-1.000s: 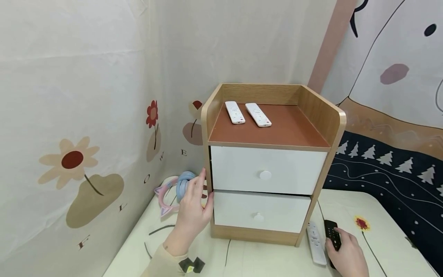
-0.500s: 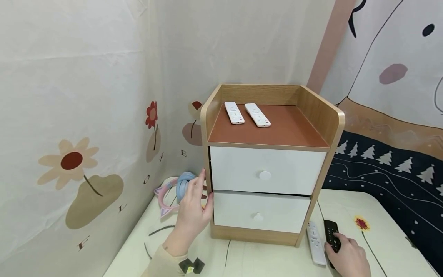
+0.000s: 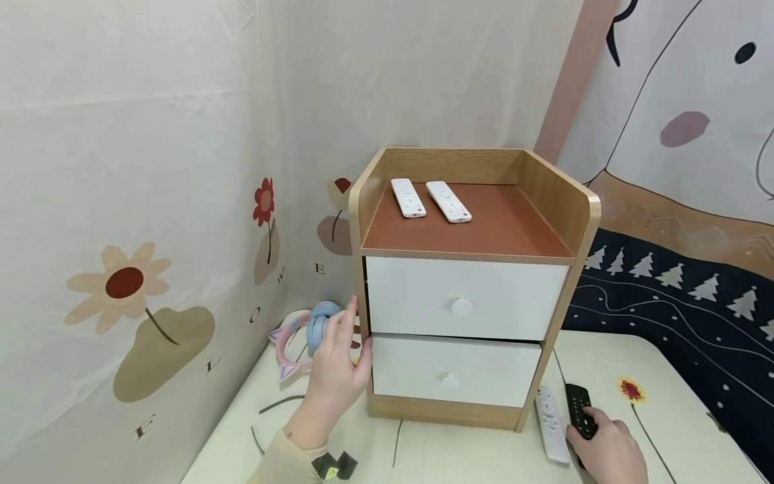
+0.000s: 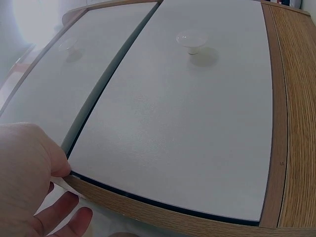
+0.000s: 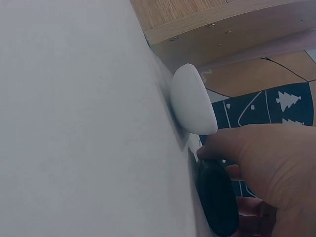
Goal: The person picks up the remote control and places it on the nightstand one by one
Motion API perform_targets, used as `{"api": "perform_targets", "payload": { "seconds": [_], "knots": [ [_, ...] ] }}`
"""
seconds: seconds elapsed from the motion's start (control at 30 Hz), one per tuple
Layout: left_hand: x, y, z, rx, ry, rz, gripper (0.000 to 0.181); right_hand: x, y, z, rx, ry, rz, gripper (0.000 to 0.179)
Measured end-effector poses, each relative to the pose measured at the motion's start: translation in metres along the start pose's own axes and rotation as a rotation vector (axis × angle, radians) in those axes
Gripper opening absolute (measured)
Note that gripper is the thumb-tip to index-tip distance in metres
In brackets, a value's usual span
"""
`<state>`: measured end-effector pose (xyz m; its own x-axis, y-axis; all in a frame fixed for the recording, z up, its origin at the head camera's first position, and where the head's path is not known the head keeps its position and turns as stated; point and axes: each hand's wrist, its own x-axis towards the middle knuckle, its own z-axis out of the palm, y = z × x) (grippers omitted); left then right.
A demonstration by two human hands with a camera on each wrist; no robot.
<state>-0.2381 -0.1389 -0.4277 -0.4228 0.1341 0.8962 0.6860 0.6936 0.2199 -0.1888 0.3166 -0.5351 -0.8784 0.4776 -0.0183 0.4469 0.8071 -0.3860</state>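
Note:
My left hand (image 3: 335,380) rests at the left side panel of a small wooden cabinet (image 3: 447,413). Its fingers lie fairly straight along the outer side, and the thumb touches the front edge near the gap between the two white drawers, as the left wrist view shows (image 4: 29,173). Both drawer fronts, the upper drawer (image 3: 417,296) and lower drawer (image 3: 411,370), carry round white knobs. To the right of the cabinet, my right hand (image 3: 611,450) grips a black remote control (image 3: 577,400) by its sides on the bed-like surface. A white remote control (image 3: 551,430) lies just left of it.
Two slim white remotes, a left one (image 3: 408,198) and a right one (image 3: 449,202), lie on the cabinet's brown top (image 3: 508,232). Pink and blue cat-ear headphones (image 3: 323,323) lie behind my left hand. Printed fabric walls (image 3: 151,134) stand close behind and left.
The right hand's fingers have shifted slightly down along the black remote control. The left hand stays at the cabinet's side, and the head view has moved only a little.

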Motion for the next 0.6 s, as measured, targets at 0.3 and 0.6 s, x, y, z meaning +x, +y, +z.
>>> {"api": "perform_targets", "payload": {
  "seconds": [0.3,0.6],
  "knots": [
    [0.0003,0.0003,0.0006,0.003,0.013,0.015,0.088,-0.0006,-0.0032,-0.0003,0.056,0.092,-0.007,0.067],
    [0.0002,0.0003,0.0008,-0.008,0.012,0.015,0.088,-0.0033,-0.0069,-0.0020,0.110,0.189,-0.036,0.064]
  ]
}}
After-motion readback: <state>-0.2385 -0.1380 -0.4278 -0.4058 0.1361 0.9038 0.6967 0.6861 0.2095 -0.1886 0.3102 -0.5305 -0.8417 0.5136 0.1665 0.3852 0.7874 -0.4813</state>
